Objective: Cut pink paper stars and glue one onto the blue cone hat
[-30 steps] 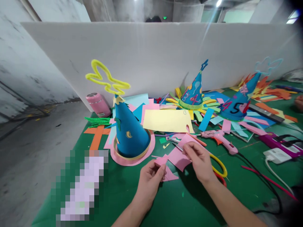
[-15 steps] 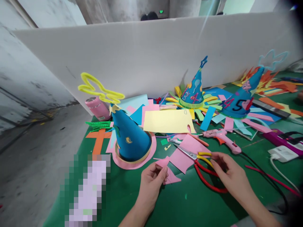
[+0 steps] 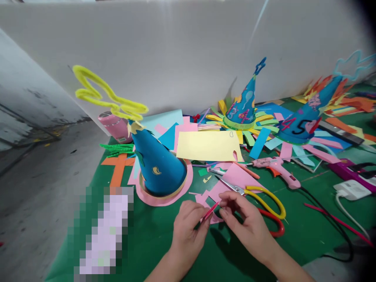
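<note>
My left hand (image 3: 189, 227) is closed on a small piece of pink paper (image 3: 210, 211), pinched between thumb and fingers and seen nearly edge-on. My right hand (image 3: 248, 223) is just to its right, thumb and forefinger apart on either side of the paper's tip; whether they touch it is hard to see. Behind the right hand lie scissors (image 3: 272, 197) with yellow and red handles, their blades over a pink sheet (image 3: 232, 176). Pink scraps (image 3: 201, 199) lie under the hands. Left of them stands a blue cone hat (image 3: 164, 168) with a pink brim and a yellow fuzzy-wire shape on top.
A pink glue gun (image 3: 277, 168) lies right of the scissors, its black cord running forward. Behind are a pale yellow sheet (image 3: 208, 145) and two more cone hats, one middle (image 3: 242, 103), one right (image 3: 311, 113). A purple power strip (image 3: 349, 170) and white charger (image 3: 354, 192) sit right.
My right hand has left the scissors, which now lie on the table, and moved left to the paper in my left hand. That paper is turned edge-on. The view has tipped down.
</note>
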Action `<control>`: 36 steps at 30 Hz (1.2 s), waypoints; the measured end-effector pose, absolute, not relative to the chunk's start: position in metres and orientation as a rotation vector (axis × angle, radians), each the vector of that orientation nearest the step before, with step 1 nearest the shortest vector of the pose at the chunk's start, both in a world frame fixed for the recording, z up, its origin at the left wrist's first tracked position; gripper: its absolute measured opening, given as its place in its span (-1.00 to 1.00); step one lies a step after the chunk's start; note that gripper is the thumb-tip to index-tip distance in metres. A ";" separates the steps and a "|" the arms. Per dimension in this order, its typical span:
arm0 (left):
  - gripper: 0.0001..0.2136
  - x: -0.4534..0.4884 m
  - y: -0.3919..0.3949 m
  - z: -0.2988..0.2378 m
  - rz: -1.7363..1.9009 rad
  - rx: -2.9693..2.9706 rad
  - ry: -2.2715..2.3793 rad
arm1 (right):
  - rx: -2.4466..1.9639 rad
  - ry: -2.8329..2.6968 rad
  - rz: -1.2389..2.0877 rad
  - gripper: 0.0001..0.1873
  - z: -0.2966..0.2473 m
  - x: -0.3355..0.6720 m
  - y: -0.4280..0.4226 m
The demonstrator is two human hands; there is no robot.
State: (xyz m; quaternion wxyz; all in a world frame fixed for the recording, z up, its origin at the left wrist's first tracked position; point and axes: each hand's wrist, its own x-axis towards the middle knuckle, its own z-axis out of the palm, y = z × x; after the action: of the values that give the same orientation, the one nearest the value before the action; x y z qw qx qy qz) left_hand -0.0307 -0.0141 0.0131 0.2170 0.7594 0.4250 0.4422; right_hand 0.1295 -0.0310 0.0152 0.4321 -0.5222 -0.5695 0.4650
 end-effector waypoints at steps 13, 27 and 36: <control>-0.89 -0.025 -0.016 0.008 1.008 2.105 1.401 | -1.323 -1.587 1.044 -0.62 0.018 0.114 -0.026; -0.86 -0.024 -0.018 0.008 1.048 2.166 1.431 | -1.260 -1.651 0.930 -0.81 0.016 0.111 -0.025; -0.91 -0.025 -0.019 0.007 0.939 1.878 1.403 | -1.249 -1.676 0.800 -0.78 0.016 0.110 -0.026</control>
State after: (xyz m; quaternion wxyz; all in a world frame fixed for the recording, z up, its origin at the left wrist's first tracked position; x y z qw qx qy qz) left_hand -0.0246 -0.0187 0.0068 0.3034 0.7086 0.5294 0.3544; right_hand 0.1100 -0.0258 0.0159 0.4366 -0.5020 -0.6738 0.3215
